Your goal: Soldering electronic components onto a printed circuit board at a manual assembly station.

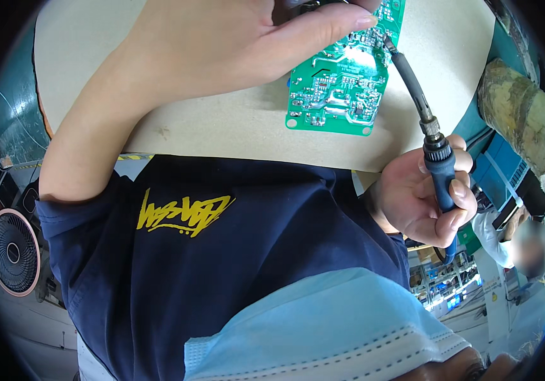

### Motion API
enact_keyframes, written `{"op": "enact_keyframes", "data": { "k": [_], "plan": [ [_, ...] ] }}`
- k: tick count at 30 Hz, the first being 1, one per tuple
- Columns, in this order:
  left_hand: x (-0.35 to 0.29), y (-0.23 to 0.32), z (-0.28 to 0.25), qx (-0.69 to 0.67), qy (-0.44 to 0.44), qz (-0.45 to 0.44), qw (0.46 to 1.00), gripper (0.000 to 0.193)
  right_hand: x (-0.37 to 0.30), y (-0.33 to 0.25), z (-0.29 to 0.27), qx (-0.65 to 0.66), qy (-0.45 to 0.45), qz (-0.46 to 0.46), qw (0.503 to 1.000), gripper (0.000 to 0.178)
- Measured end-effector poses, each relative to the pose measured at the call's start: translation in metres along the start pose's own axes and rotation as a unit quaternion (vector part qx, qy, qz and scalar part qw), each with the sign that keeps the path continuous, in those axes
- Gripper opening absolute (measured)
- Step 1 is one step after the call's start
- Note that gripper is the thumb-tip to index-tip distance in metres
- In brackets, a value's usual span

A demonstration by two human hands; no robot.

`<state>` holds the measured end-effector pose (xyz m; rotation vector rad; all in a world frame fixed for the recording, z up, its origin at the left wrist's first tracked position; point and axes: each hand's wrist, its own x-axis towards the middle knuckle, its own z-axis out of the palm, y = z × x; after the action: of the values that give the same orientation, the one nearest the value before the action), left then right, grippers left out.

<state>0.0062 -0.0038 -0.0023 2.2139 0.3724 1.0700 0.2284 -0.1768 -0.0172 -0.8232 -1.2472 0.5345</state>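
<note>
A green circuit board [333, 95] lies on a beige sheet [222, 120], its soldered side facing up. My left hand [247, 44] reaches over its upper part, the thumb stretched toward the fingertips. These fingers are closed, but the top edge of the picture cuts them off. Something dark shows beside them, too little of it to name. In my right hand [422, 193] is a soldering iron [439, 166] with a blue grip, held like a pen. Its tip meets or hovers just over the board's right edge, close to the left thumb; contact is unclear.
A cylinder wrapped in worn tan tape [520, 114] stands at the right, near a blue box [501, 166]. Beyond it, another person in a light sleeve [491, 238] is at work. A round fan [13, 253] is at the far left. A cable hangs below the iron.
</note>
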Motion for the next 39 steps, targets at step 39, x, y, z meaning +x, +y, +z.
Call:
{"op": "enact_keyframes", "data": {
  "k": [39],
  "plan": [
    [0.0021, -0.0002, 0.0057, -0.001, 0.004, 0.002, 1.0, 0.014, 0.0037, -0.0006, 0.006, -0.031, 0.005, -0.007, 0.999, 0.034]
  ]
}}
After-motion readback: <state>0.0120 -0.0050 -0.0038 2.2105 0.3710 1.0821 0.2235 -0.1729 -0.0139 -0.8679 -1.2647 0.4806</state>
